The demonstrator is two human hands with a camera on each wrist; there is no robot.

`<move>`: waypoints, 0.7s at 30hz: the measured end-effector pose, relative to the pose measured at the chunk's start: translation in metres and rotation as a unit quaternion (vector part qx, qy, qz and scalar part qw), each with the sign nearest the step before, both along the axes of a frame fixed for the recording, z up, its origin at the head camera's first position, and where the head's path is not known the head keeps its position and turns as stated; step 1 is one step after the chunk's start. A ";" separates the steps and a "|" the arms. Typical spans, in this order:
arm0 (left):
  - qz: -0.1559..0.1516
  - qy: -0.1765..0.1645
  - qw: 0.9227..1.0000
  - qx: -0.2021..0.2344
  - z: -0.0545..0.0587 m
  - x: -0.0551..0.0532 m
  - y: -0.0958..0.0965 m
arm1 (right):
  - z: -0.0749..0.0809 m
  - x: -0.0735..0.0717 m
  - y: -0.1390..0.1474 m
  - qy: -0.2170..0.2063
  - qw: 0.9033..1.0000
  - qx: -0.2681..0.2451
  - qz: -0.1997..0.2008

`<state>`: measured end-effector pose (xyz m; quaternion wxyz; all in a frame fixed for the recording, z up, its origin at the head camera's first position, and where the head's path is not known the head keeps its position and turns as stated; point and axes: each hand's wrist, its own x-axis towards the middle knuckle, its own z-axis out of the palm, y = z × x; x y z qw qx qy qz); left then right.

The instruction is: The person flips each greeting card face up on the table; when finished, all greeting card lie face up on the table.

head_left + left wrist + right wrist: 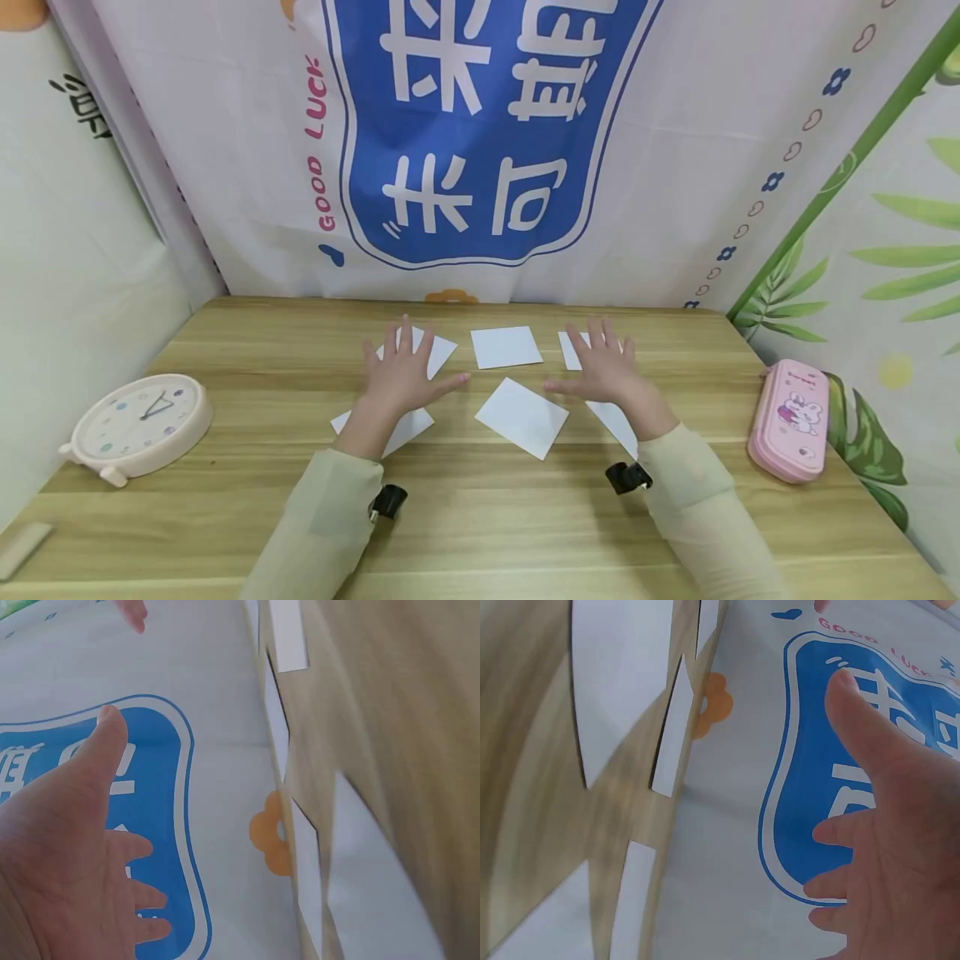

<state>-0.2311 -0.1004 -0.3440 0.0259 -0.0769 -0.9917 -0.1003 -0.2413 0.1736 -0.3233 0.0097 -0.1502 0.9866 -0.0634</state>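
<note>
White cards lie on the wooden table in two rows of three. In the far row are a left card (441, 352), a middle card (506, 347) and a right card (568, 352). Nearer are another left card (409, 428), a tilted middle card (523, 418) and a right card (617, 428). My left hand (401, 375) spreads its fingers over the left pair, partly hiding both. Over the right pair my right hand (606, 372) is spread likewise, thumb pointing inward. Both wrist views show the palms raised off the tabletop, holding nothing.
A round white clock (138, 425) lies at the table's left, with a pale bar-shaped object (24, 550) near the left front edge. At the right edge is a pink pencil case (791, 421). A printed curtain (262, 208) hangs behind the table.
</note>
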 end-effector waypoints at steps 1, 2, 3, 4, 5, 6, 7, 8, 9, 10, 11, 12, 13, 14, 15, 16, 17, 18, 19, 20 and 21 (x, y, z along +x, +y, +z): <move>0.000 0.000 1.000 0.004 0.002 -0.003 0.001 | 0.002 -0.002 0.000 0.002 1.000 0.000 0.003; 0.000 -0.001 1.000 0.007 0.003 -0.005 0.002 | 0.003 -0.004 0.001 0.004 1.000 0.002 0.007; 0.000 -0.002 1.000 0.014 0.004 -0.008 0.004 | 0.004 -0.006 0.001 0.006 1.000 -0.001 0.012; -0.001 -0.002 1.000 0.020 0.006 -0.011 0.005 | 0.005 -0.009 0.002 0.007 1.000 -0.004 0.017; -0.004 -0.002 1.000 0.025 0.007 -0.013 0.007 | 0.005 -0.012 0.003 0.008 1.000 -0.006 0.022; -0.007 -0.003 0.999 0.031 0.008 -0.016 0.009 | 0.006 -0.015 0.004 0.011 1.000 -0.008 0.028; -0.009 -0.004 0.999 0.038 0.009 -0.018 0.011 | 0.005 -0.018 0.006 0.011 0.999 -0.013 0.033; -0.011 -0.007 0.999 0.043 0.010 -0.021 0.013 | 0.005 -0.022 0.008 0.014 0.999 -0.016 0.040; -0.014 -0.008 0.999 0.049 0.011 -0.024 0.015 | 0.004 -0.026 0.010 0.016 0.999 -0.022 0.046; -0.016 -0.009 0.999 0.051 0.011 -0.026 0.018 | 0.003 -0.030 0.013 0.017 0.998 -0.027 0.052; -0.019 -0.010 0.998 0.053 0.012 -0.029 0.020 | 0.003 -0.033 0.016 0.020 0.997 -0.036 0.059; -0.021 -0.012 0.998 0.058 0.012 -0.032 0.023 | 0.002 -0.037 0.020 0.020 0.996 -0.048 0.066; -0.024 -0.015 0.998 0.061 0.013 -0.035 0.026 | 0.001 -0.041 0.024 0.021 0.995 -0.059 0.072; -0.028 -0.017 0.998 0.058 0.013 -0.038 0.029 | 0.000 -0.045 0.029 0.023 0.994 -0.069 0.078; -0.031 -0.016 0.998 0.059 0.013 -0.042 0.033 | -0.001 -0.048 0.034 0.021 0.993 -0.080 0.082; -0.035 -0.017 0.998 0.058 0.013 -0.045 0.036 | -0.002 -0.051 0.039 0.016 0.992 -0.092 0.083; -0.040 -0.018 0.997 0.061 0.013 -0.048 0.040 | -0.003 -0.055 0.044 0.010 0.991 -0.105 0.085; -0.044 -0.017 0.997 0.063 0.013 -0.051 0.044 | -0.005 -0.058 0.049 0.003 0.990 -0.114 0.083; -0.048 -0.016 0.997 0.063 0.013 -0.054 0.049 | -0.006 -0.060 0.055 -0.003 0.989 -0.125 0.082; -0.051 -0.013 0.997 0.065 0.012 -0.057 0.053 | -0.007 -0.063 0.060 -0.013 0.987 -0.136 0.080; -0.055 -0.012 0.996 0.069 0.012 -0.060 0.058 | -0.009 -0.065 0.066 -0.021 0.986 -0.147 0.079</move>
